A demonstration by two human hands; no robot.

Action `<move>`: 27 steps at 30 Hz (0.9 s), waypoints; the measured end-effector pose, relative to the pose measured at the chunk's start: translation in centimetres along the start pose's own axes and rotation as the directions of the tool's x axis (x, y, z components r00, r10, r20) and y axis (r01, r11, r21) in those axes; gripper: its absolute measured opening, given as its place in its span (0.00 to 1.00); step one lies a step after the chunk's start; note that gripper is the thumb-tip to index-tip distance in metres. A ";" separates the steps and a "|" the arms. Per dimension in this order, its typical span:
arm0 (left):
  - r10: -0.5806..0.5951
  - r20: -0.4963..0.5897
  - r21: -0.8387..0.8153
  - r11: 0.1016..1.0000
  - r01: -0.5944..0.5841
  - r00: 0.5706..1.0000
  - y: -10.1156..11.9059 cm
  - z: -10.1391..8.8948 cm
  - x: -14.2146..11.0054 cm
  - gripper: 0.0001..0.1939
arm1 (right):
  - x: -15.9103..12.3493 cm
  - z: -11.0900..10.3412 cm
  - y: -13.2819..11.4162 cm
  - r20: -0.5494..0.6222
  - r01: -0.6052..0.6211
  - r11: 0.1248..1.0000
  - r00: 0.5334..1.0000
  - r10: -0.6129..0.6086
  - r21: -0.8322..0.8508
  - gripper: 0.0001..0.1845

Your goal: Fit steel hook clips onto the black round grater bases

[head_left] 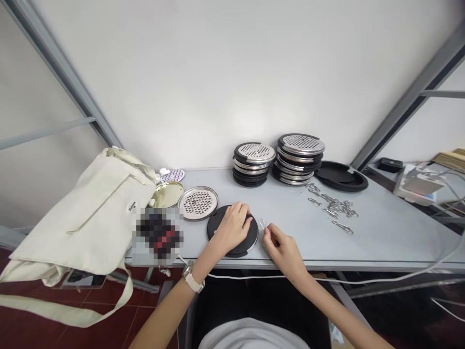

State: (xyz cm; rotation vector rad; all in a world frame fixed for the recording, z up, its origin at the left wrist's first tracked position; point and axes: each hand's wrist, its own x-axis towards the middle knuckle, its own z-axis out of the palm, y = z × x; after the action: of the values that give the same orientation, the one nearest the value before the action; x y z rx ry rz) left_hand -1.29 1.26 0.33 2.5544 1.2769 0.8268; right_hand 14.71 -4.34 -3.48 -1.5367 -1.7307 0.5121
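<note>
My left hand (231, 227) lies over a round black disc (214, 228) with a thin metal rim, flat on the table near the front edge. Its fingers are bent and grip the disc toward its far right side; part of the disc is hidden under the palm. Just right of the disc, my right hand (281, 247) pinches a small metal snap hook (261, 223) between thumb and forefinger. The hook's looped end sticks up toward the disc, apart from it. Beyond the disc to the left is a perforated metal disc (198, 202).
Two stacks of perforated discs, a left stack (254, 165) and a right stack (300, 160), stand by the wall. Loose snap hooks (336, 206) lie before a black tray (341, 175). A gold lid (167, 194) and cream bag (83, 218) are left; a white cable (348, 278) runs along the front.
</note>
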 end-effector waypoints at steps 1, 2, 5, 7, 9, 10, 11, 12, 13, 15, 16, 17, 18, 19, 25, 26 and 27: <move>0.005 0.004 -0.009 1.000 -0.005 1.000 0.0 0.0 0.0 0.01 | 0.0 0.0 0.0 -0.002 -0.005 1.000 1.000 0.005 0.004 0.16; 0.009 0.009 -0.023 1.000 -0.009 1.000 0.0 -0.1 0.1 0.01 | 0.0 0.0 0.0 -0.003 -0.011 1.000 1.000 0.011 0.010 0.15; 0.031 0.040 -0.112 0.993 -0.027 0.999 0.3 -0.3 0.1 0.00 | 0.1 0.0 0.0 0.003 -0.032 0.999 0.999 0.032 0.042 0.13; 0.071 0.081 -0.192 0.980 -0.054 0.994 0.7 -0.3 0.1 0.01 | 0.2 -0.1 -0.1 0.005 -0.045 0.996 0.999 0.045 0.074 0.12; 0.090 0.105 -0.247 0.967 -0.062 0.990 1.0 -0.3 0.0 0.04 | 0.3 -0.3 -0.1 -0.004 -0.052 0.992 0.999 0.052 0.114 0.12; 0.085 0.107 -0.261 0.964 -0.054 0.991 1.1 -0.3 0.0 0.08 | 0.4 -0.4 -0.1 -0.013 -0.052 0.990 0.998 0.055 0.132 0.12; 0.071 0.106 -0.268 0.963 -0.041 0.992 1.2 -0.2 0.0 0.11 | 0.6 -0.6 -0.1 -0.024 -0.053 0.988 0.998 0.057 0.145 0.12; 0.057 0.105 -0.272 0.962 -0.027 0.993 1.3 -0.2 0.0 0.14 | 0.7 -0.7 -0.1 -0.036 -0.054 0.987 0.998 0.060 0.152 0.12; 0.048 0.107 -0.274 0.961 -0.017 0.993 1.3 -0.2 -0.1 0.16 | 0.8 -0.8 0.0 -0.049 -0.058 0.986 0.997 0.067 0.153 0.13; 0.059 0.119 -0.274 0.961 -0.024 0.991 1.3 -0.3 0.0 0.16 | 1.0 -1.0 0.1 -0.065 -0.067 0.988 0.995 0.077 0.142 0.13; 0.075 0.124 -0.269 0.962 -0.040 0.989 1.3 -0.4 0.0 0.15 | 1.1 -1.0 0.2 -0.063 -0.068 0.989 0.995 0.077 0.134 0.13; 0.097 0.127 -0.262 0.963 -0.061 0.987 1.3 -0.4 0.0 0.13 | 1.1 -0.9 0.2 -0.053 -0.063 0.991 0.996 0.070 0.122 0.13; 0.120 0.130 -0.252 0.964 -0.084 0.984 1.3 -0.5 0.0 0.11 | 1.0 -0.8 0.2 -0.036 -0.054 0.993 0.998 0.058 0.104 0.13; 0.141 0.132 -0.243 0.964 -0.106 0.981 1.4 -0.6 0.0 0.09 | 1.0 -0.7 0.2 -0.015 -0.043 0.996 0.999 0.044 0.082 0.13; 0.172 0.132 -0.230 0.963 -0.139 0.976 1.3 -0.5 0.0 0.11 | 0.9 -0.6 0.2 0.045 -0.014 1.000 0.999 0.014 -0.012 0.13; 0.171 0.133 -0.230 0.963 -0.138 0.976 1.3 -0.4 0.0 0.12 | 0.9 -0.8 0.3 0.061 -0.010 1.000 0.998 0.011 -0.014 0.13; 0.170 0.135 -0.230 0.964 -0.136 0.976 1.2 -0.4 -0.1 0.12 | 1.0 -0.9 0.3 0.078 -0.006 1.000 0.997 0.007 -0.016 0.13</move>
State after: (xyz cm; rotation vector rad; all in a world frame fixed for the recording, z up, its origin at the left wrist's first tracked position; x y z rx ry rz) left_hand -0.67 0.42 1.07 2.5057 0.8980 0.7354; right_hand 15.61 -3.48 -2.84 -1.5521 -1.7931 0.5703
